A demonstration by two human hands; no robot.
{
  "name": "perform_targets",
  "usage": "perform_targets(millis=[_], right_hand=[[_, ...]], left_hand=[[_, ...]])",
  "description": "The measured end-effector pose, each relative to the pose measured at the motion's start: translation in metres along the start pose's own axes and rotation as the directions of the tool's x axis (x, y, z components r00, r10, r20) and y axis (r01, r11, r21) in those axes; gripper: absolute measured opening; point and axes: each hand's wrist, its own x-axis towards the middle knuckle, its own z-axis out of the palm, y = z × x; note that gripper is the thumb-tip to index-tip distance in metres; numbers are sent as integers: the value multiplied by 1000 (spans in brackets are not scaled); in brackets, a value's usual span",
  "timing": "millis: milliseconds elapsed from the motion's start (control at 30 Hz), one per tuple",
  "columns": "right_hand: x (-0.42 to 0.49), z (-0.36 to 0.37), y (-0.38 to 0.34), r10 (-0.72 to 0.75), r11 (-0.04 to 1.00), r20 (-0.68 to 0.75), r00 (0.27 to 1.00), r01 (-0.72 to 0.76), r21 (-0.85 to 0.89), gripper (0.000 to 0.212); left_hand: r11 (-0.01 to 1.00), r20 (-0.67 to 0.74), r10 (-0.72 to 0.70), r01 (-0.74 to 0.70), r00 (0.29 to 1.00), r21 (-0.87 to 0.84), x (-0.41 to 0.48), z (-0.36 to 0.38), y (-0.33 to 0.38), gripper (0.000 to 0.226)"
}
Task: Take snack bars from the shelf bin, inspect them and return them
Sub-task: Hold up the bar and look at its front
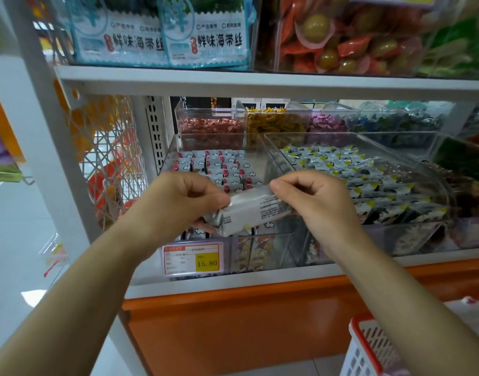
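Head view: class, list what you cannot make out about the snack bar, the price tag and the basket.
All in the head view:
- Snack bar: print too small and blurred; ends covered by the left hand and right hand.
- Price tag: only 15.80 reads; other lines too small.
- Basket: cut off by the bottom edge; contents unseen.

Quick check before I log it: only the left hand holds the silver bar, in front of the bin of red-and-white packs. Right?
Not quite. The right hand is on it too: it pinches the right end of the silver bar while the left hand grips the left end. The rest stands: the bar is held in front of the bin of red-and-white packs, as the head view shows.
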Motion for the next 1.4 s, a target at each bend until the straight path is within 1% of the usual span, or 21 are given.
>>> perform_targets(millis=[133, 200, 267, 333, 400, 467, 533, 633, 700, 767, 800, 833, 900, 933, 1000, 1100, 1133, 1167, 1233, 1333, 1400], right_hand=[[0, -3, 1, 82, 994, 19, 996, -83, 67, 18], [-1, -2, 0, 86, 994, -1, 996, -86, 72, 17], [-1, 1, 1, 72, 997, -30, 997, -71, 42, 19], [0, 2, 2, 93, 995, -34, 995, -92, 44, 21], [1, -1, 3, 192, 966, 27, 981, -193, 170, 21], [3, -3, 2, 288, 896, 144, 947, -320, 308, 21], [3, -5, 2, 337, 840, 220, 915, -398, 369, 22], [3, -5, 2, 376, 794, 235, 896, -442, 418, 22], [1, -1, 3, 388, 778, 184, 903, -428, 460, 31], [-1, 6, 3, 395, 750, 132, 909, -402, 526, 49], [-3, 9, 2, 368, 765, 123, 922, -376, 523, 55], [-5, 13, 3, 323, 815, 122, 939, -341, 469, 58], [-9, 19, 2, 245, 910, 138, 960, -276, 308, 56], [-10, 22, 1, 235, 931, 138, 962, -264, 251, 53], [-10, 26, 1, 217, 951, 110, 970, -236, 199, 43], [-3, 27, -4, 154, 976, -22, 988, -149, 158, 24], [0, 26, -5, 147, 981, -67, 987, -136, 139, 18], [5, 26, -6, 153, 982, -101, 983, -140, 128, 15], [15, 27, -6, 226, 963, -123, 966, -203, 175, 14], [36, 31, -7, 367, 878, -90, 926, -312, 363, 14], [53, 35, -5, 402, 852, -47, 915, -355, 386, 5]], left_hand=[[998, -8, 20, -19, 1000, 61, 0, -2, 1, 13], [1000, -21, 23, -23, 1000, 6, -1, 0, 1, 14], [1000, 12, 18, -17, 1000, -24, -3, 1, 1, 18], [996, 61, 40, -45, 997, 83, -5, 2, -1, 21], [988, 33, 56, -60, 998, 146, -5, 0, -2, 12], [991, -25, 66, -63, 997, 116, -3, -1, -3, 9], [995, -52, 66, -61, 996, 85, -2, 0, -6, 13], [996, -87, 66, -61, 994, 66, -1, 4, -7, 16], [991, -123, 88, -75, 988, 107, 0, 7, -9, 16], [991, -187, 78, -55, 979, 123, 2, 8, -11, 16], [993, -217, 65, -41, 974, 115, 3, 9, -11, 16], [994, -243, 57, -31, 968, 108, 4, 10, -11, 17], [991, -273, 69, -35, 960, 128, 5, 12, -10, 20], [987, -276, 88, -45, 957, 156, 6, 14, -9, 20], [977, -282, 116, -59, 952, 204, 8, 17, -9, 20], [980, -315, 140, -84, 939, 183, 12, 14, -6, 22], [971, -317, 154, -84, 936, 225, 14, 13, -7, 25], [952, -308, 162, -66, 937, 299, 16, 11, -9, 33], [889, -238, 138, -14, 961, 458, 22, 9, -15, 45], [740, -71, 40, 18, 997, 673, 31, 9, -26, 49], [672, -12, -34, 31, 999, 740, 35, 11, -33, 58]])
